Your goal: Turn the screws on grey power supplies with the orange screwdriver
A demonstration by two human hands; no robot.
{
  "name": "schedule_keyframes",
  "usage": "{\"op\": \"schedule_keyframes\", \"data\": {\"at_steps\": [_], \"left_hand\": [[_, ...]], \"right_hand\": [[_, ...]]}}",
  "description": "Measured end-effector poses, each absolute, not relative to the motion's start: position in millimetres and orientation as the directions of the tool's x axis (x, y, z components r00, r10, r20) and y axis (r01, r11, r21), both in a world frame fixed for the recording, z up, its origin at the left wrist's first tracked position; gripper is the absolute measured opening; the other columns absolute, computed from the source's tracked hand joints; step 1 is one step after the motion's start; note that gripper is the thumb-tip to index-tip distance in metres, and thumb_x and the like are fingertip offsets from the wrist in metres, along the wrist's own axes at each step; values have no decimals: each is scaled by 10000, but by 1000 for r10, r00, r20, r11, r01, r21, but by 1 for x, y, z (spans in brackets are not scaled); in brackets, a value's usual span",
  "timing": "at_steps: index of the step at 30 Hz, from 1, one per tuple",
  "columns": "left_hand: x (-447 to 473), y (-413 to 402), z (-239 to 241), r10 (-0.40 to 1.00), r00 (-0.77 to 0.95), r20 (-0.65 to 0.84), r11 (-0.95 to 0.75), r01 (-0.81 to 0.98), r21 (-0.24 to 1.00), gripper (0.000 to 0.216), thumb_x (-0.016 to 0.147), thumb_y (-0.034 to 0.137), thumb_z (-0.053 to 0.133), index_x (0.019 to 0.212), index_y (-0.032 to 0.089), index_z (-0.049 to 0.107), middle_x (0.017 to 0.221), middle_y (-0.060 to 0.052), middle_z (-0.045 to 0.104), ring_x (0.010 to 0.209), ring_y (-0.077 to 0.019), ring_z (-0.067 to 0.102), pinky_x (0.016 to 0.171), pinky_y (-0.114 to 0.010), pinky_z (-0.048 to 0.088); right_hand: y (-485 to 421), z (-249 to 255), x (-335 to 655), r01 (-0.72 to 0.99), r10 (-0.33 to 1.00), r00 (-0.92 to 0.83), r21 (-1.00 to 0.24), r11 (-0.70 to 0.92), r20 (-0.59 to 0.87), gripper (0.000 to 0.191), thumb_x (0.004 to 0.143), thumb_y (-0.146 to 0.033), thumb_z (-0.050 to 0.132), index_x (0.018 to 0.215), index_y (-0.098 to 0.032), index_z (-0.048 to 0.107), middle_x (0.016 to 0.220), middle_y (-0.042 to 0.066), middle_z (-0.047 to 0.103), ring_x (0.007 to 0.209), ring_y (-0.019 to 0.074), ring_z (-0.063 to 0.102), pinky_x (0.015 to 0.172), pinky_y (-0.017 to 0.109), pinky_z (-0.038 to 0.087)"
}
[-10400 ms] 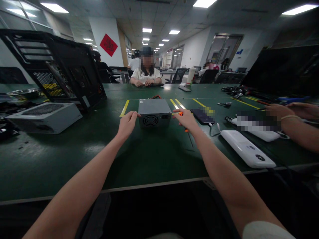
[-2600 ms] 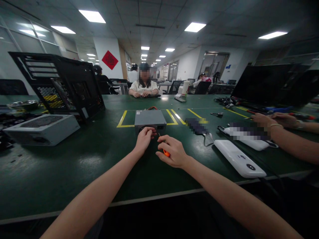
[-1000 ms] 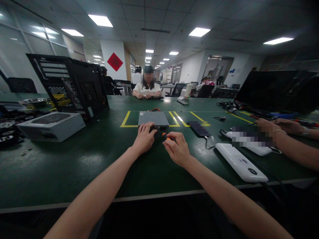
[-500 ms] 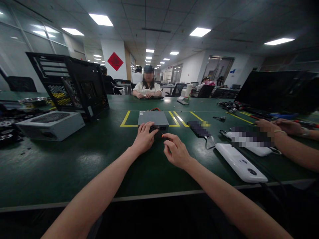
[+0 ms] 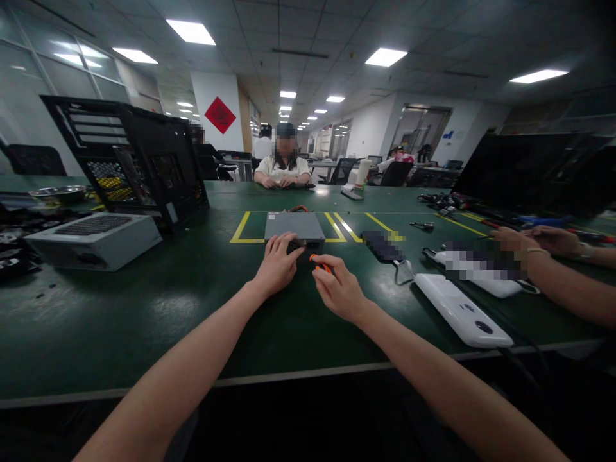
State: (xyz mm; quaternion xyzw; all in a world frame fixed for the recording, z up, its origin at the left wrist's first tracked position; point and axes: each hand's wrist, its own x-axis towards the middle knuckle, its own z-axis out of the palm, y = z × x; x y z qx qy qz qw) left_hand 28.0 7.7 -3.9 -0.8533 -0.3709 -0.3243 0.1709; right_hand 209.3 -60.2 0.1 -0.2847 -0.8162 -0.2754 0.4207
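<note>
A grey power supply unit point(image 5: 294, 226) lies flat on the green table, inside yellow tape marks. My left hand point(image 5: 279, 263) grips its near left part, fingers over the top edge and thumb along the front face beside the socket. Just right of that, my right hand point(image 5: 341, 289) is closed round a screwdriver with an orange handle point(image 5: 321, 262). The screwdriver points toward the front face of the unit; whether its tip touches is too small to tell. Orange wires show behind the unit.
On the left stand a black computer case point(image 5: 139, 167), a larger power supply point(image 5: 96, 240) and a metal bowl point(image 5: 58, 194). To the right lie a phone point(image 5: 382, 246), white power banks point(image 5: 462, 311) and a small metal bit point(image 5: 422, 225). A co-worker's hands point(image 5: 520, 247) work at far right; another person sits opposite.
My right hand has turned and its grip has shifted, so more of the orange handle shows. My left hand stays on the power supply unit.
</note>
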Motion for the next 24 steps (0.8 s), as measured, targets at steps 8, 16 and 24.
{"op": "schedule_keyframes", "data": {"at_steps": [8, 16, 24], "left_hand": [[28, 8, -5, 522, 515, 680, -654, 753, -68, 379, 800, 131, 479, 1151, 212, 595, 1348, -125, 385, 1298, -274, 311, 1086, -491, 230], [28, 9, -6, 523, 520, 675, -659, 749, -67, 383, 791, 125, 486, 1149, 207, 596, 1351, -126, 385, 1301, -270, 305, 1093, -485, 216], [28, 8, -4, 525, 518, 675, -649, 757, -76, 384, 799, 143, 488, 1163, 215, 584, 1349, -125, 386, 1293, -276, 318, 1081, -495, 239]], "right_hand": [[-61, 2, 211, 687, 230, -442, 163, 708, 867, 241, 826, -120, 490, 1043, -222, 473, 1071, 97, 523, 1005, 190, 542, 750, 304, 525], [-62, 3, 211, 706, 227, -472, 210, 677, 852, 178, 838, -162, 500, 995, -238, 468, 1049, 85, 509, 971, 189, 542, 722, 318, 532], [-62, 3, 212, 731, 250, -414, 156, 664, 875, 170, 831, -167, 521, 976, -238, 468, 1038, 82, 510, 942, 191, 545, 730, 336, 527]]}}
